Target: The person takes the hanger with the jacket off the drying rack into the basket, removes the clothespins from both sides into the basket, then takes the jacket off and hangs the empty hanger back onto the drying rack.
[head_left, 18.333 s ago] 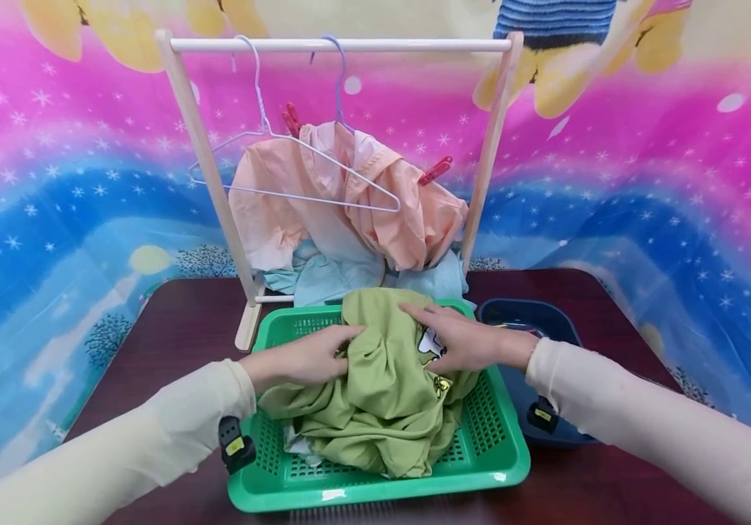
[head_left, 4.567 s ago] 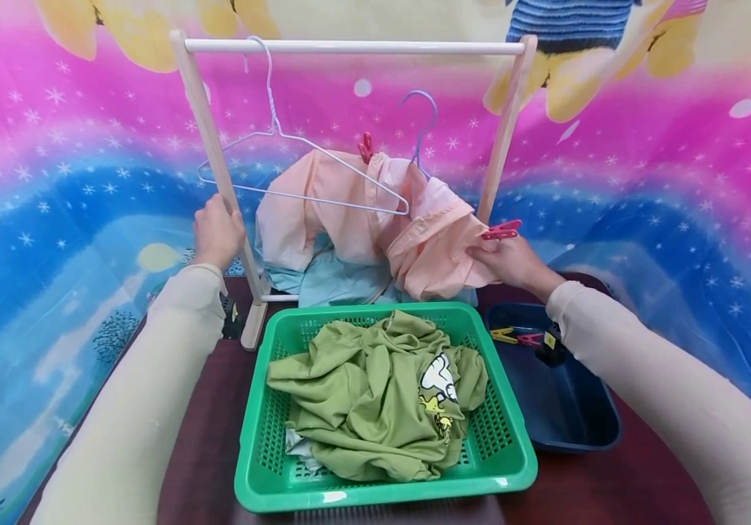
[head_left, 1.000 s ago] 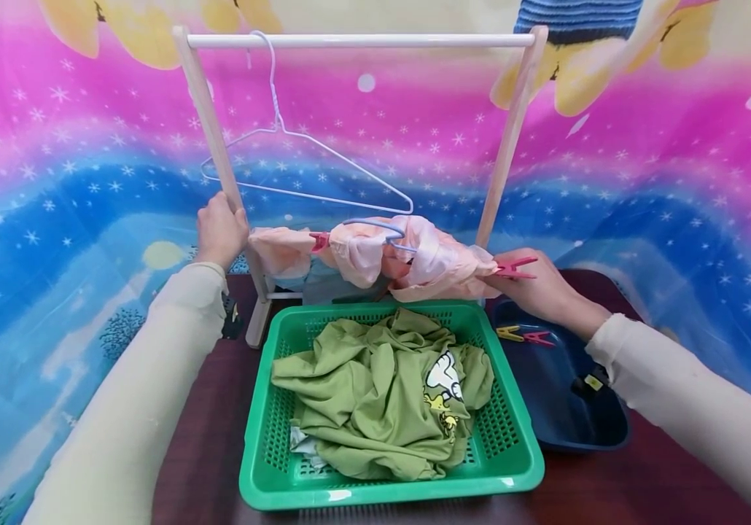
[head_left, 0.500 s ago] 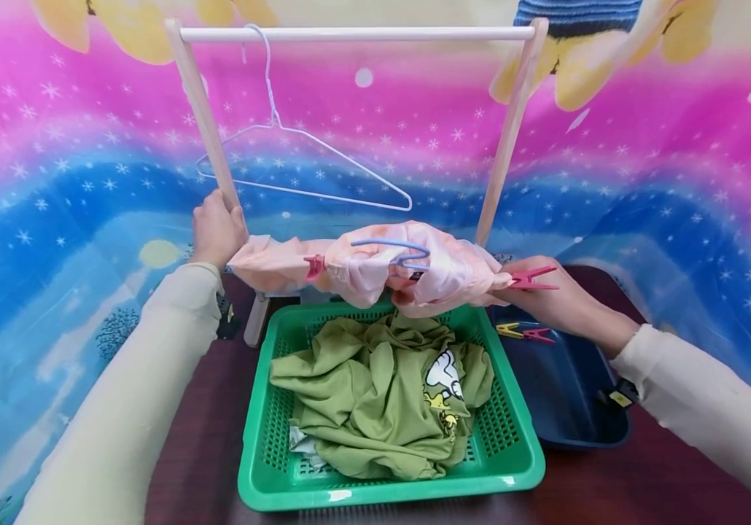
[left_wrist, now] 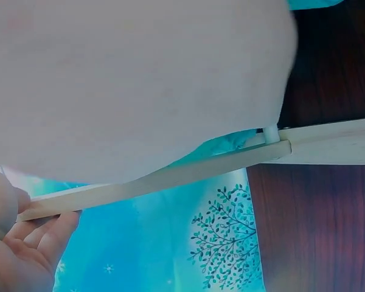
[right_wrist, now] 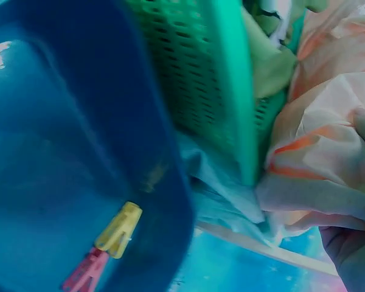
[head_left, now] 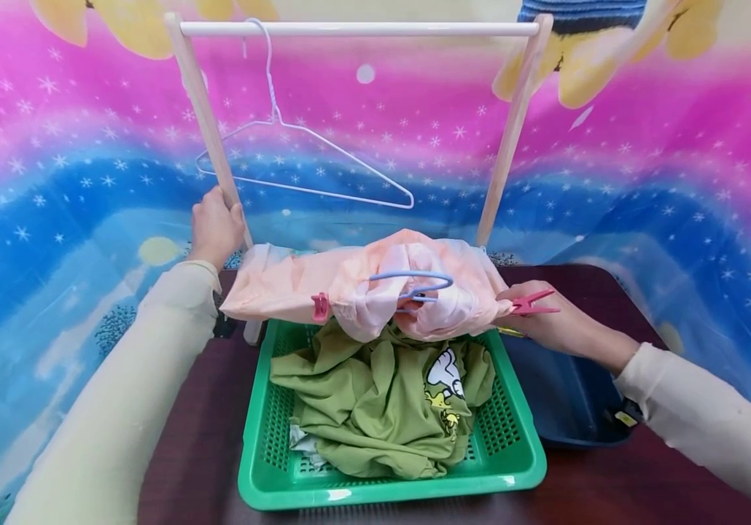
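Open room spans the upper centre of the frame between the rack's top bar [head_left: 362, 29] and the peach garment [head_left: 283, 284]; a white hanger [head_left: 323, 192] hangs within it, left of centre. The garment, on a blue hanger [head_left: 415, 274], stands mid-frame and hides the far rim of the green basket [head_left: 533, 463]; contact between them I cannot determine. The navy basin [head_left: 575, 401] sits just beside the basket's right edge on the table [head_left: 185, 452]. My left hand [head_left: 215, 227] grips the rack's left post [head_left: 203, 109]. My right hand [head_left: 549, 324] pinches the garment's right end beside a pink clip [head_left: 534, 302], forearm entering from lower right.
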The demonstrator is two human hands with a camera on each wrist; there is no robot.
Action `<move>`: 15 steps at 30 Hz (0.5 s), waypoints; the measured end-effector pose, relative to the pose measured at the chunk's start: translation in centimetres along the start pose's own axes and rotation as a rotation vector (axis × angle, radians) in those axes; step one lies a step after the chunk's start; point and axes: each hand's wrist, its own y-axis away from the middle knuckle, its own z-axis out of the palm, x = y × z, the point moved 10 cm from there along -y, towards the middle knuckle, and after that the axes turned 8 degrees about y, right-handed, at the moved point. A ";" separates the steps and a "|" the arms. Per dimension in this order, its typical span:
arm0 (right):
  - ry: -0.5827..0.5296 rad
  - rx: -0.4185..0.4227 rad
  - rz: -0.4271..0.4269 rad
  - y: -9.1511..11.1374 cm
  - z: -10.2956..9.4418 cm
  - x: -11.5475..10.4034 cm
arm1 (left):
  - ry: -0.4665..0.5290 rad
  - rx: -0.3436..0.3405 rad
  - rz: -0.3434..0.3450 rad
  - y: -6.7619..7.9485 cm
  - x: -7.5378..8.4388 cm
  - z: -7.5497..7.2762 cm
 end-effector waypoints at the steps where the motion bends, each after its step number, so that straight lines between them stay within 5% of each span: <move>1: -0.007 -0.002 -0.015 0.1 0.3 0.1 | 0.003 -0.004 -0.002 0.0 0.0 0.0; 15: -0.025 -0.049 -0.033 0.4 3.4 0.8 | 0.037 -0.024 -0.044 -0.2 -0.7 0.2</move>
